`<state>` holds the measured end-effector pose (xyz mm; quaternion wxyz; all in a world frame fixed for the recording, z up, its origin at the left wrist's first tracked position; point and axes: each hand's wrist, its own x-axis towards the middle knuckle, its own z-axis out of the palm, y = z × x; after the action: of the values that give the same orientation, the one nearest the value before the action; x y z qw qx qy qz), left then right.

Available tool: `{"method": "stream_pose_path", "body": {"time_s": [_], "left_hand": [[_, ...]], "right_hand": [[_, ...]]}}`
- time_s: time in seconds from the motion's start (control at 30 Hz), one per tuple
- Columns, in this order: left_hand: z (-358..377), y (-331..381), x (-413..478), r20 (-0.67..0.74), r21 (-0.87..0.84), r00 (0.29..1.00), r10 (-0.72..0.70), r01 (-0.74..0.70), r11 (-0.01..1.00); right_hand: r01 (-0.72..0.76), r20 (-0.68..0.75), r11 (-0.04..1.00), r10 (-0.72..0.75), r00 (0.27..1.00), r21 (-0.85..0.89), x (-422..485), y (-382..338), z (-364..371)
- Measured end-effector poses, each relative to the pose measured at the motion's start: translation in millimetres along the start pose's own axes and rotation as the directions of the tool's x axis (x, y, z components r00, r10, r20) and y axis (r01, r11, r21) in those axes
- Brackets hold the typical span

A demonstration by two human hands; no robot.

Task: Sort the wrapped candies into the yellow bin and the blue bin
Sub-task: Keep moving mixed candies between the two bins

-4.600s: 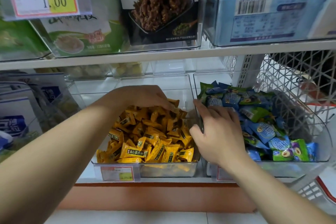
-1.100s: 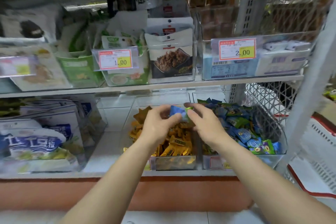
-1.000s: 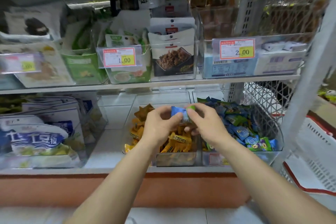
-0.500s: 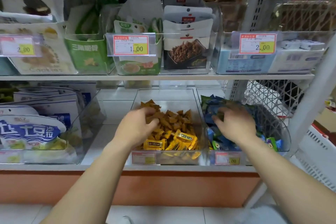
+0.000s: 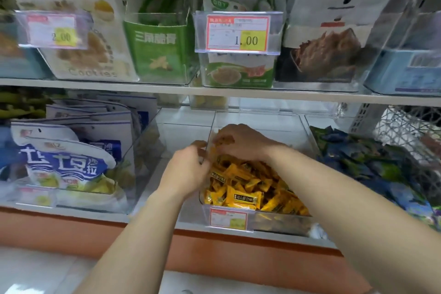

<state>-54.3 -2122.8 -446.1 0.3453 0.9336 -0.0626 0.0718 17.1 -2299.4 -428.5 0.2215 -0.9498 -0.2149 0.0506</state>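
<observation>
Yellow candies (image 5: pixel 241 198) lie partly under the right hand (image 5: pixel 243 143), blue candies (image 5: pixel 372 164) beside.

Yellow candies (image 5: pixel 248 188) lie heaped in the clear middle bin (image 5: pixel 257 121); blue-green candies (image 5: pixel 372 164) fill the right bin (image 5: pixel 329 120).

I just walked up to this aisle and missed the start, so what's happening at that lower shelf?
A person is working with both bare hands at the clear bin of yellow wrapped candies on the lower shelf. The right hand reaches over the back of the pile, fingers curled. The left hand is at the bin's left wall. Blur hides whether either holds a candy. No hand is at the blue candies to the right.
</observation>
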Motion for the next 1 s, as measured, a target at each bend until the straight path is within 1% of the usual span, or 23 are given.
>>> {"method": "stream_pose_path", "body": {"time_s": [0.03,0.07,0.13,0.17,0.23,0.3,0.37,0.4,0.47,0.53,0.6,0.63,0.67,0.7,0.73,0.77,0.8,0.83,0.87,0.9,0.93,0.97,1.0], "left_hand": [[1,-1,0,-0.008,-0.004,1.000,0.004,-0.004,1.000],[1,-2,1,-0.014,-0.008,1.000,0.007,-0.007,1.000],[1,-3,2,-0.016,-0.016,1.000,0.012,-0.013,1.000],[1,-3,3,-0.010,-0.009,1.000,0.012,-0.012,1.000],[0,-4,5,0.000,0.040,1.000,-0.004,0.004,0.999],[-3,-4,4,0.002,0.089,0.999,-0.033,0.033,0.995],[-4,-5,3,0.002,0.099,0.999,-0.052,0.052,0.994],[-5,-4,2,0.005,0.092,0.998,-0.059,0.058,0.994],[-6,-3,1,0.019,0.072,0.997,-0.069,0.068,0.995],[-6,0,1,0.025,0.043,0.997,-0.075,0.074,0.996],[-4,4,1,0.026,0.009,0.996,-0.082,0.082,0.997],[-3,6,2,0.021,-0.011,0.996,-0.088,0.088,0.996],[-2,7,2,0.015,-0.028,0.995,-0.097,0.097,0.995],[-1,8,2,0.009,-0.041,0.994,-0.108,0.108,0.993],[0,8,2,0.004,-0.047,0.992,-0.124,0.124,0.991],[0,8,2,-0.002,-0.052,0.990,-0.141,0.140,0.989],[1,8,2,-0.006,-0.055,0.988,-0.156,0.156,0.986],[1,8,3,-0.010,-0.060,0.986,-0.169,0.168,0.984],[1,8,3,-0.015,-0.064,0.984,-0.179,0.178,0.982],[2,9,3,-0.021,-0.067,0.982,-0.187,0.186,0.980],[2,10,2,-0.028,-0.066,0.981,-0.192,0.190,0.979],[4,11,2,-0.035,-0.063,0.981,-0.193,0.190,0.980],[5,12,2,-0.039,-0.058,0.981,-0.190,0.188,0.980]], "right_hand": [[0.012,0.075,0.999,-0.009,0.997,-0.050,14,1,6],[0.021,0.159,0.988,0.004,0.987,-0.156,25,3,12],[0.023,0.274,0.915,0.096,0.957,-0.403,38,13,22],[0.023,0.291,0.882,0.130,0.948,-0.471,42,18,24],[-0.008,0.280,0.861,0.174,0.944,-0.508,46,27,25],[-0.058,0.238,0.832,0.224,0.945,-0.552,47,35,19],[-0.146,0.186,0.789,0.313,0.931,-0.596,40,52,8],[-0.201,0.172,0.784,0.364,0.915,-0.587,32,63,0],[-0.285,0.199,0.822,0.426,0.883,-0.493,17,85,-18],[-0.285,0.276,0.869,0.414,0.868,-0.404,8,96,-36],[-0.246,0.286,0.838,0.419,0.862,-0.486,3,93,-50],[-0.216,0.240,0.792,0.413,0.878,-0.571,3,87,-54],[-0.190,0.160,0.734,0.378,0.912,-0.652,2,80,-57],[-0.178,0.068,0.709,0.305,0.950,-0.683,2,71,-57],[-0.150,0.008,0.751,0.202,0.979,-0.644,4,61,-53],[-0.091,-0.001,0.839,0.107,0.994,-0.537,8,51,-46],[-0.029,0.036,0.929,0.046,0.998,-0.369,14,39,-36],[0.007,0.119,0.979,0.017,0.993,-0.204,19,28,-24],[0.022,0.230,0.993,0.005,0.973,-0.116,26,20,-12],[0.033,0.342,0.992,0.010,0.940,-0.121,32,15,1],[0.039,0.438,0.982,0.047,0.898,-0.185,37,14,12],[0.034,0.490,0.959,0.114,0.864,-0.282,41,17,21],[0.007,0.489,0.933,0.181,0.854,-0.359,44,21,28]]}}
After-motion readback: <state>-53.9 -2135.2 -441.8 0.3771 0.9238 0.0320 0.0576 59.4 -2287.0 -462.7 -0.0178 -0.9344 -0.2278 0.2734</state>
